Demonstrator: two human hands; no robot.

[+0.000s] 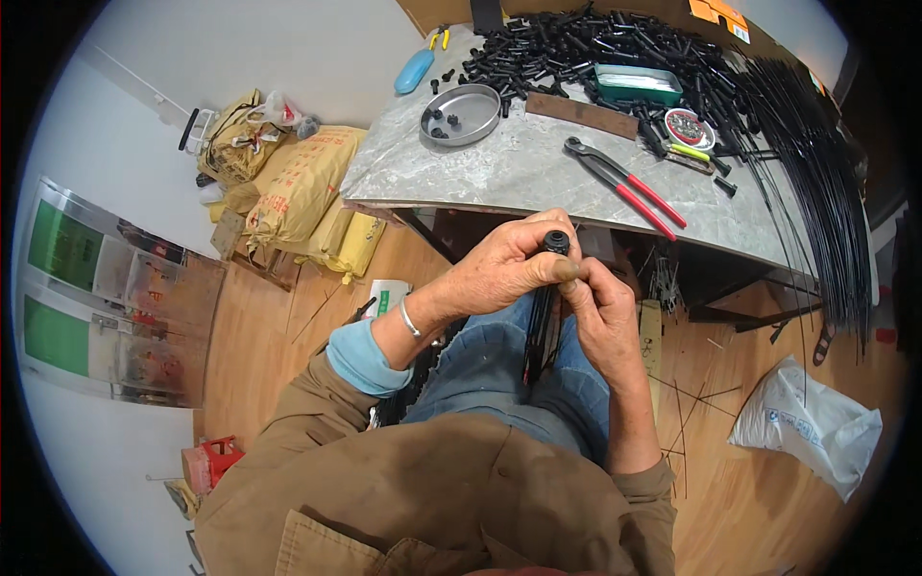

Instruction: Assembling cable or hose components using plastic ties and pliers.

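Note:
My left hand (514,257) is closed around a black fitting (556,240), whose round, hollow-looking end points up between thumb and fingers. Below it, a bundle of thin black rods (540,338) hangs down over my lap; whether they join the fitting is hidden by my fingers. My right hand (608,322) presses close against the left, thumb and fingers pinched together just beside the fitting. What lies in that pinch is too small or covered to make out. Both hands are in front of the table's near edge, above my jeans.
On the grey marbled table (461,178) lie red-handled pliers (624,187), a round metal tray (461,115), a rusty metal bar (581,116) and a heap of black fittings (595,43). Long black rods (816,173) overhang its right side. A white bag (807,422) stands on the floor.

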